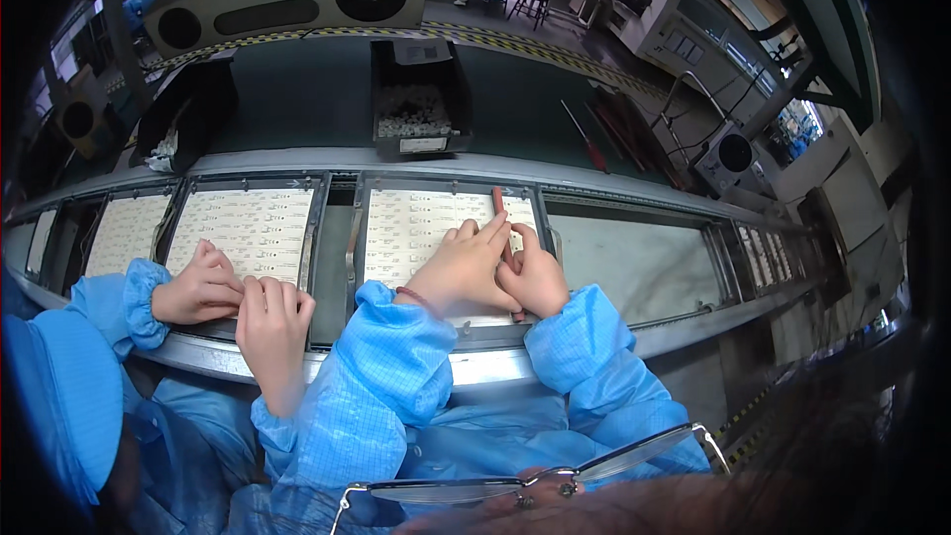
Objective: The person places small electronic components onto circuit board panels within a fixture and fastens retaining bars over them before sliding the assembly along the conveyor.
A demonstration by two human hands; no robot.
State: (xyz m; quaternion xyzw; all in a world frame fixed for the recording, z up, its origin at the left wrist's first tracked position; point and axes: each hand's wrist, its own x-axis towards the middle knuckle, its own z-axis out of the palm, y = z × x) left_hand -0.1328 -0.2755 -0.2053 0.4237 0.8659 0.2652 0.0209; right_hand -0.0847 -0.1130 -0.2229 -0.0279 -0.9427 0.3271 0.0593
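A framed panel of cream-white printed pieces [401,223] lies under my hands on the rail line. Across its right part runs a thin, dark red bar [498,200], its far end showing beyond my fingers and its near end below them. My left hand [461,263] reaches over from the left, fingers stretched out and thumb spread, with the fingertips against the bar. Curled beside it, my right hand [536,279] has its thumb and forefinger closed at the bar's middle. My fingers hide much of the bar and the pieces under them.
At my left, a co-worker's hands [269,322] rest by another framed panel [243,228]. Beyond the rail stands a black bin [421,146] of small white parts, with another dark bin [203,104] to its left. A red-handled screwdriver [594,154] lies at the right.
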